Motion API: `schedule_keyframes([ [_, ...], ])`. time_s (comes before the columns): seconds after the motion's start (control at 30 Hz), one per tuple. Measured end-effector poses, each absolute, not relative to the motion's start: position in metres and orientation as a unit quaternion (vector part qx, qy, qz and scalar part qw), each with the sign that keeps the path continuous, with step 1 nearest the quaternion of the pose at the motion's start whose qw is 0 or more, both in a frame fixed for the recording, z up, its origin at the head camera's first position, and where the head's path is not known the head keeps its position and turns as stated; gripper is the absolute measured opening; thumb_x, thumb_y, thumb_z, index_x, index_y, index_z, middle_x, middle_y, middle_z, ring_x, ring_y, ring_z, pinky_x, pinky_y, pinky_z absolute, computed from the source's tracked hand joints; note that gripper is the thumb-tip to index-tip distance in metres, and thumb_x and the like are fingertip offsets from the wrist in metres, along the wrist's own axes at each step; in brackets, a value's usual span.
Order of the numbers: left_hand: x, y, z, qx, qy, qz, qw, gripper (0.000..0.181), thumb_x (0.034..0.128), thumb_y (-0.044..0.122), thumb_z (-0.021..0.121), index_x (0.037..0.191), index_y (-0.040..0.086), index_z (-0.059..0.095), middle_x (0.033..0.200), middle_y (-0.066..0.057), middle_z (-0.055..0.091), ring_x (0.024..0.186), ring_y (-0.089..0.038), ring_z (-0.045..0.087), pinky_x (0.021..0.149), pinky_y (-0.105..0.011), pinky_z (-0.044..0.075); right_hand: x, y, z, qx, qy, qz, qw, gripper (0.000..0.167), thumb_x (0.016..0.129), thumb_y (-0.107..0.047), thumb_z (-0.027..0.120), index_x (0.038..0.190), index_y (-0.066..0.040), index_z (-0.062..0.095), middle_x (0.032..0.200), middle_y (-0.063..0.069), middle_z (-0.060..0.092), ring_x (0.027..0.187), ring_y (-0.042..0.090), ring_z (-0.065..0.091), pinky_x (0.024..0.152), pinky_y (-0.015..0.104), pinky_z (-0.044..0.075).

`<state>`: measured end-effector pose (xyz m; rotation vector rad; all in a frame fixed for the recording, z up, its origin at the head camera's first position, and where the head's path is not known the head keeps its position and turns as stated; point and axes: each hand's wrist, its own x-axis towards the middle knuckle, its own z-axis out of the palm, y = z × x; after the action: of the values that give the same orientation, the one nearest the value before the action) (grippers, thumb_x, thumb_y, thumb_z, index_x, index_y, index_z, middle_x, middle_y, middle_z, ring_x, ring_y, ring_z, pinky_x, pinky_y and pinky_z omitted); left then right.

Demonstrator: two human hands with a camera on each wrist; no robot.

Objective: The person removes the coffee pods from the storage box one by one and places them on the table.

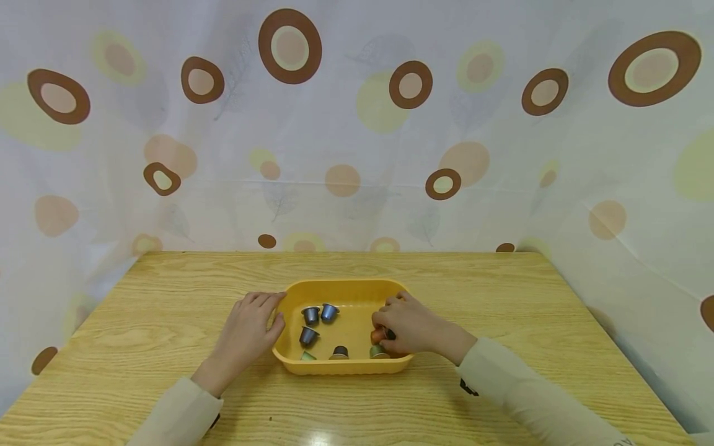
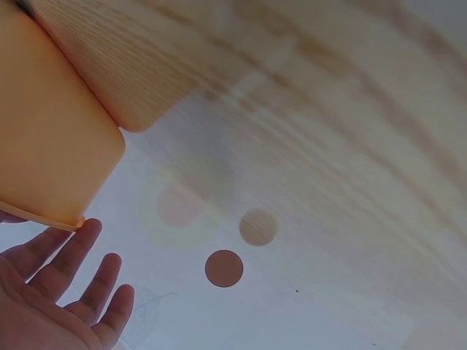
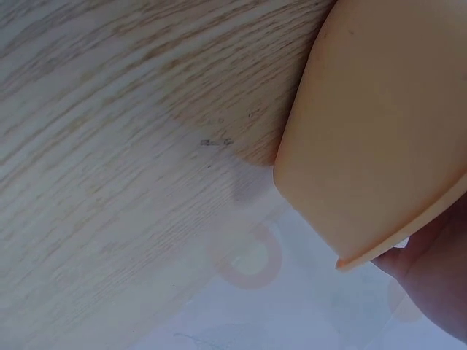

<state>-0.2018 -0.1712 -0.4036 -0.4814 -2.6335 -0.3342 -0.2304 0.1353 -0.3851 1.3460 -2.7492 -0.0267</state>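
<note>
Coffee capsules (image 1: 308, 336) lie inside a yellow plastic tray (image 1: 343, 368) before me. Behind it hangs a white cloth (image 1: 334, 130) printed with brown, peach and yellow-green ovals. Wood-grain surface (image 1: 474, 279) carries the tray, and my 2 cream sleeves (image 1: 175, 414) reach over it. My left hand (image 1: 251, 322) is at the tray's left end, fingers loose and extended, tips touching the rim. My right hand (image 1: 409, 325) reaches in at the right end, fingers curled on an orange capsule (image 1: 377, 336); a dark capsule (image 1: 389, 333) shows partly beside it. Just below sits a green capsule (image 1: 379, 352). Toward the left end, 3 blue and grey capsules cluster. Partly hidden by the near wall are a black capsule (image 1: 340, 352) and a light-green capsule (image 1: 307, 356).
</note>
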Motion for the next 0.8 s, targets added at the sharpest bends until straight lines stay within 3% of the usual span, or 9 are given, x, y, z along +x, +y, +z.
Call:
schedule_keyframes([
  [0.8, -0.2025, -0.1708, -0.4039, -0.169, -0.952, -0.125, 0.221, 0.036, 0.0843, 0.02, 0.057, 0.118, 0.009, 0.06, 0.109, -0.005, 0.066, 0.104, -0.027, 0.055, 0.087, -0.045, 0.046, -0.2343, 0.1388, -0.3847, 0.461, -0.88, 0.01, 0.111, 0.019, 0.077, -0.028, 0.065, 0.094, -0.02, 0.063, 0.088, -0.006, 0.058, 0.083, 0.015, 0.052, 0.08, 0.038, 0.043],
])
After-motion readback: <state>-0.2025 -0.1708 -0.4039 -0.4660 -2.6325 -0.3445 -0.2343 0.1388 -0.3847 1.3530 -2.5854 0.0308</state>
